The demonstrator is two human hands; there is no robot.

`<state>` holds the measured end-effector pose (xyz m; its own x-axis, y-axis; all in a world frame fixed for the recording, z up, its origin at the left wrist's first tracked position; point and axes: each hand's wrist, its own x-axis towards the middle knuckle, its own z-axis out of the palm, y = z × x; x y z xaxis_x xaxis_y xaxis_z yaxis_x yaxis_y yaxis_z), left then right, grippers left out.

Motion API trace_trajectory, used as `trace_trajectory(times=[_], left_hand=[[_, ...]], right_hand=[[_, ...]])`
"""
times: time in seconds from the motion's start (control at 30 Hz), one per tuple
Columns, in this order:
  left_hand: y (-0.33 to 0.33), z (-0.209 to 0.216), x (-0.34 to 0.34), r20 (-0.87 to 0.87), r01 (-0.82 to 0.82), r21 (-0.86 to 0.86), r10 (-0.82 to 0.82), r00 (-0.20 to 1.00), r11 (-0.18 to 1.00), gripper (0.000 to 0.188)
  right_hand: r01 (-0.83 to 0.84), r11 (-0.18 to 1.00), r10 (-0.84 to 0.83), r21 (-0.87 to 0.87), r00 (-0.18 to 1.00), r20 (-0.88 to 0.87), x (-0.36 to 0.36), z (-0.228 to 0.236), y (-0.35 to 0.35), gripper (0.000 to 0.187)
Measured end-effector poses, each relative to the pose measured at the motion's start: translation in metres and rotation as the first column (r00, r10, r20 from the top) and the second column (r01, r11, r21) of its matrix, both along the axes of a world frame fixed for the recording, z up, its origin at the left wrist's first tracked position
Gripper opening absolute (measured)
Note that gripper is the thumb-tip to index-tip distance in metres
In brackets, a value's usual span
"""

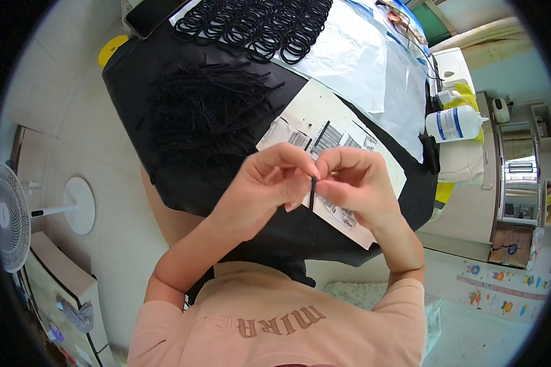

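Note:
Between my two hands hangs a short black cord (pixel 312 197), its upper end at my fingertips. My left hand (pixel 268 191) is closed in a pinch at the cord's top. From the other side, the thumb and forefinger of my right hand (pixel 356 186) pinch at the same spot; my fingertips hide the exact ends. Beneath both hands lies a pale flat sheet (pixel 312 98) with barcode labels. To its left, a loose heap of black cord pieces (pixel 208 104) spreads over the black table cover (pixel 183 189). Black cord rings (pixel 257 27) lie in overlapping rows farther back.
White plastic sheeting (pixel 355 61) covers the table's far right. A white bottle (pixel 454 124) with a blue label lies past the right edge. A phone (pixel 153 17) rests at the far left corner. On the floor at left stands a white fan (pixel 11 215).

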<state>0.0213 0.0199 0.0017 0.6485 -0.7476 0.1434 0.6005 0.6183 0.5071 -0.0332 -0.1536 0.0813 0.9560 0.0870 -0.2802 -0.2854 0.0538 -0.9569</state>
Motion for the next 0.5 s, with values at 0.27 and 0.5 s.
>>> trace_trajectory(times=[0.27,0.5], left_hand=[[0.031,0.008,0.036,0.725,-0.777,0.323,0.386,0.57,0.541,0.015],[0.031,-0.008,0.052,0.992,-0.988,0.116,-0.055,0.111,0.103,0.016]], right_hand=[[0.215,0.92,-0.157,-0.329,0.968,0.194,0.082,-0.008,-0.024,0.015],[0.33,0.798,-0.226,-0.504,0.939,0.258,0.165,-0.045,-0.06,0.021]])
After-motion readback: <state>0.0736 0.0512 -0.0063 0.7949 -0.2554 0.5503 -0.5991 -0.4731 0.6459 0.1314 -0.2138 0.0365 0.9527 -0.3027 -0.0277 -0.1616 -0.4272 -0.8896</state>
